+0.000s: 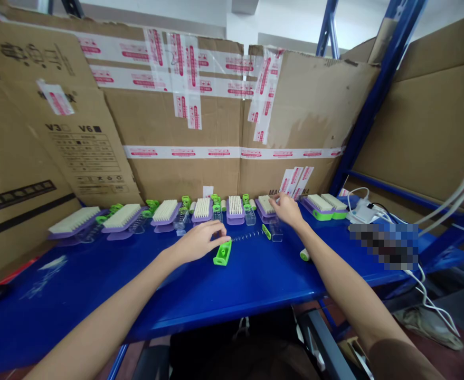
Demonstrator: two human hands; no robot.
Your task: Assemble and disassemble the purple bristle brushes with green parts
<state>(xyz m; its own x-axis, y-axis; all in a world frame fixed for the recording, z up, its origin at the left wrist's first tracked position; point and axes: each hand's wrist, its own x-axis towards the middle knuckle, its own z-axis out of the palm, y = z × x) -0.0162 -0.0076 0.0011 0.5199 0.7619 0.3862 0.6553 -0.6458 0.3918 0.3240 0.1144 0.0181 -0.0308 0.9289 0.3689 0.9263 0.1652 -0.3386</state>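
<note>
My left hand (pixel 202 243) is over the blue table, fingers curved and apart from the thumb. Its thumb tip is at the upper edge of a bright green plastic part (pixel 223 254); I cannot tell whether they touch. A thin coil spring (pixel 247 236) stretches rightward from there to a small green piece (pixel 266 231) beside a clear plastic piece (pixel 276 232). Farther right, my right hand (pixel 289 211) has its fingers closed at the right end of a purple brush (pixel 265 205) with cream bristles. A white-and-green cylinder (pixel 305 255) lies near my right forearm.
More purple brushes (pixel 164 211) stand in a row along the back, with green and clear parts between them. Two green-based brushes (pixel 327 206) are at the right, near a white power strip (pixel 363 211) and cables. Cardboard sheets (pixel 184 126) wall the blue table (pixel 168 301).
</note>
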